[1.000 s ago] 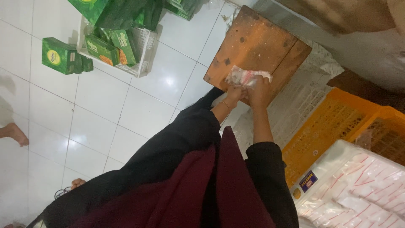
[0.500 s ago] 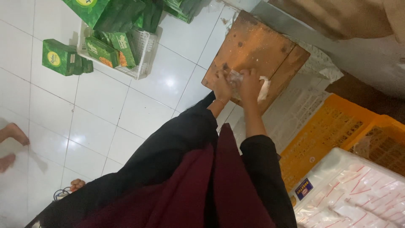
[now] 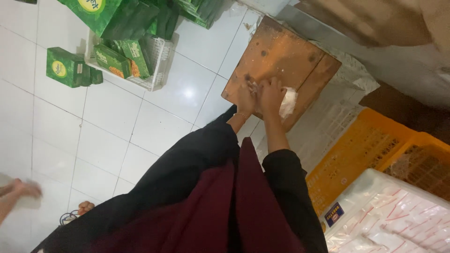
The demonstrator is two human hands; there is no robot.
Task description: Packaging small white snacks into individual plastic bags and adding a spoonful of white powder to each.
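Two hands pressed together at 12 o'clock on a small wooden bench (image 3: 281, 61): left hand (image 3: 245, 97) and right hand (image 3: 271, 95) touching, fingers curled narrow over a pale lump of dough (image 3: 288, 103), seemingly to pin it flat against the board. Lump close to the bench's near edge, little room there. Yellow crate (image 3: 375, 145) crowding 3 o'clock. White basket (image 3: 157, 61) of green boxes (image 3: 65, 68) at 10 o'clock, open tiled floor (image 3: 140, 131) between.
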